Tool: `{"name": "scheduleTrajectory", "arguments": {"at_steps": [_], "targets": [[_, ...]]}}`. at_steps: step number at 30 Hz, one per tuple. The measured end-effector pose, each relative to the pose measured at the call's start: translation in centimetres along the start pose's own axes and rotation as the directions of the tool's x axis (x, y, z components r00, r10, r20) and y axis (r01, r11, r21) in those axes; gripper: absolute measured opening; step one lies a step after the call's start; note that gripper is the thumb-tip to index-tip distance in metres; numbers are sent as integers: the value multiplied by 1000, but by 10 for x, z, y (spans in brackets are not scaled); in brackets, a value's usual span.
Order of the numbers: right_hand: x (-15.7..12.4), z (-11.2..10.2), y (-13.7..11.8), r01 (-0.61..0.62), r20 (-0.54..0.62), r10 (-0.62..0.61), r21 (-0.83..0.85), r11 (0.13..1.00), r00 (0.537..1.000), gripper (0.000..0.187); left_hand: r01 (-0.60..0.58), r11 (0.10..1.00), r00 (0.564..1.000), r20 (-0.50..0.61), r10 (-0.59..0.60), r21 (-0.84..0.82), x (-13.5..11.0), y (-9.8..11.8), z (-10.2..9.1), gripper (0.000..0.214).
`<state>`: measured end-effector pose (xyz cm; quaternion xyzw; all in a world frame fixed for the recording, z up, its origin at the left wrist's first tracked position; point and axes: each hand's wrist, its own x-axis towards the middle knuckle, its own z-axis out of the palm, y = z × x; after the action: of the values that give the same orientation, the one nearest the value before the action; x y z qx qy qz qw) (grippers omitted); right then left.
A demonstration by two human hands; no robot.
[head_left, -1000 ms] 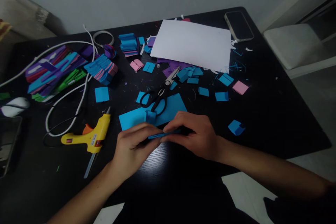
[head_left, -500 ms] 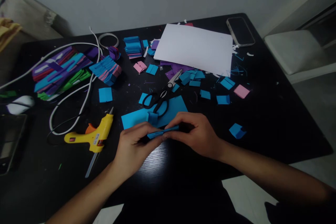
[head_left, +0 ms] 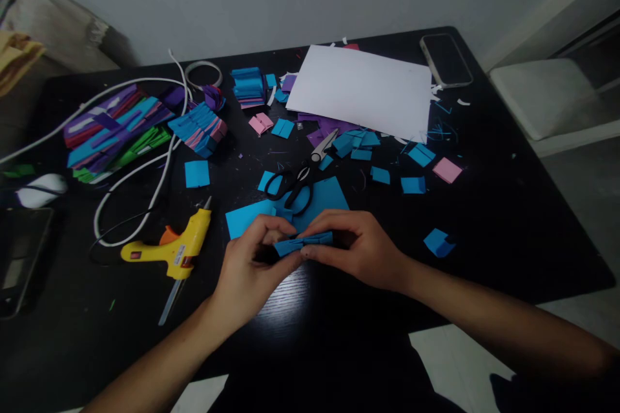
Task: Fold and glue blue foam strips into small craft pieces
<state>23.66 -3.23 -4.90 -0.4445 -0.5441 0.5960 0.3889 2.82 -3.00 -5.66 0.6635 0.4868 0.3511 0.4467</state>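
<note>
Between both hands is a folded piece of blue paper (head_left: 317,239), held just above the near part of the table. My left hand (head_left: 256,258) pinches its left end between thumb and fingers. At the right end, my right hand (head_left: 356,242) grips it with thumb below and fingers on top. The fingertips of both hands come close together at its middle. Just beyond them lie a flat blue sheet (head_left: 329,195) and black-handled scissors (head_left: 303,174), whose handles rest over the sheet and whose blades point away to the right.
A yellow glue gun (head_left: 188,244) lies left of my hands, beside a looped white cable (head_left: 99,213). Bundles of coloured paper strips (head_left: 113,122) sit at the back left. White sheets (head_left: 363,87), a phone (head_left: 445,59) and scattered blue squares (head_left: 413,185) spread to the back and right.
My left fingers have lifted and curled back a little from the top of the folded paper, so more of its face shows. The view has shifted slightly.
</note>
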Motion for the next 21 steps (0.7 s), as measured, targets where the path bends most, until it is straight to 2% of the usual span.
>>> {"name": "scheduleTrajectory", "arguments": {"at_steps": [4, 8, 12, 16, 21], "targets": [[0, 0, 1, -28, 13, 28, -2, 1000, 1000, 15, -3, 1000, 1000, 12, 3, -11, 0, 0, 1, 22], [1, 2, 2, -50, -2, 50, 12, 999, 999, 17, -51, 996, 999, 6, 50, 78, -1, 1, 1, 22], [4, 2, 3, -117, -22, 120, 111, 987, 993, 12, -169, 968, 986, 23, 167, 188, -4, 0, 0, 32], [6, -1, 3, -196, -17, 204, 206, 959, 979, 15, -312, 918, 948, 137, 286, 243, -5, -2, -3, 49], [6, -2, 2, -253, -7, 262, 237, 938, 965, 19, -348, 907, 937, 135, 324, 238, -3, -2, -4, 48]]}}
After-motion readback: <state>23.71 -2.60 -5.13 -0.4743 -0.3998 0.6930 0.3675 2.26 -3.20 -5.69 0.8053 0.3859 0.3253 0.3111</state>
